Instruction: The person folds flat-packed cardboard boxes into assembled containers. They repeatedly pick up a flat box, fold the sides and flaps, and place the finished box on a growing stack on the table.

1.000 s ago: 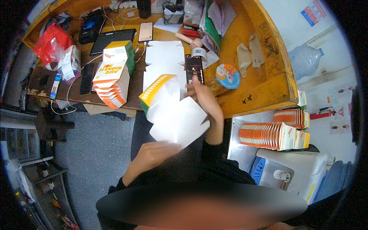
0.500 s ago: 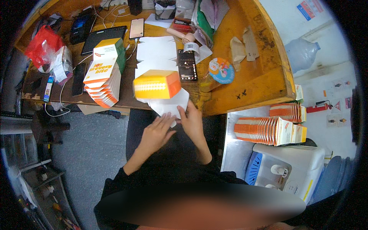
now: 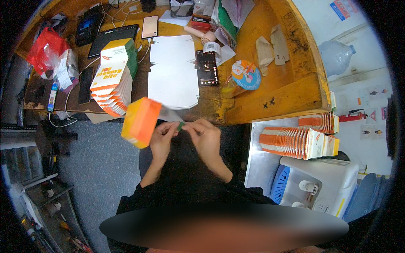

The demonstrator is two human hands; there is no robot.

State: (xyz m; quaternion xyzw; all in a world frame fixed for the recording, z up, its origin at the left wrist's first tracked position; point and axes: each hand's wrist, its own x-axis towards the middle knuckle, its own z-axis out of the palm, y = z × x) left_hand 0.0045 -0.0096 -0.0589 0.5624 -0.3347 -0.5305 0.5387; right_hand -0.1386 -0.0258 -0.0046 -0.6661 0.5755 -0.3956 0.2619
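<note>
Above my lap, just off the desk's front edge, I hold a partly folded cardboard carton (image 3: 143, 122), orange and yellow outside, with a white inner part showing behind. My left hand (image 3: 162, 141) is closed on its near end. My right hand (image 3: 205, 138) pinches a small green flap (image 3: 180, 126) at that end, fingertips close to the left thumb. On the desk ahead lies a pile of flat white carton blanks (image 3: 173, 76). To its left stands a stack of nested, folded cartons (image 3: 112, 84), white and orange with a green side.
Right of the blanks lie a dark phone (image 3: 207, 69) and a round sticker (image 3: 246, 75). A light phone (image 3: 149, 27), a laptop (image 3: 114, 40) and a red bag (image 3: 47, 50) sit farther back. More nested cartons (image 3: 287, 142) stand at right, above a water dispenser (image 3: 316, 185).
The carton has come off the blanks, moving left and toward me, and has turned. My left hand has shifted from lying flat to gripping it; my right hand now pinches the green flap.
</note>
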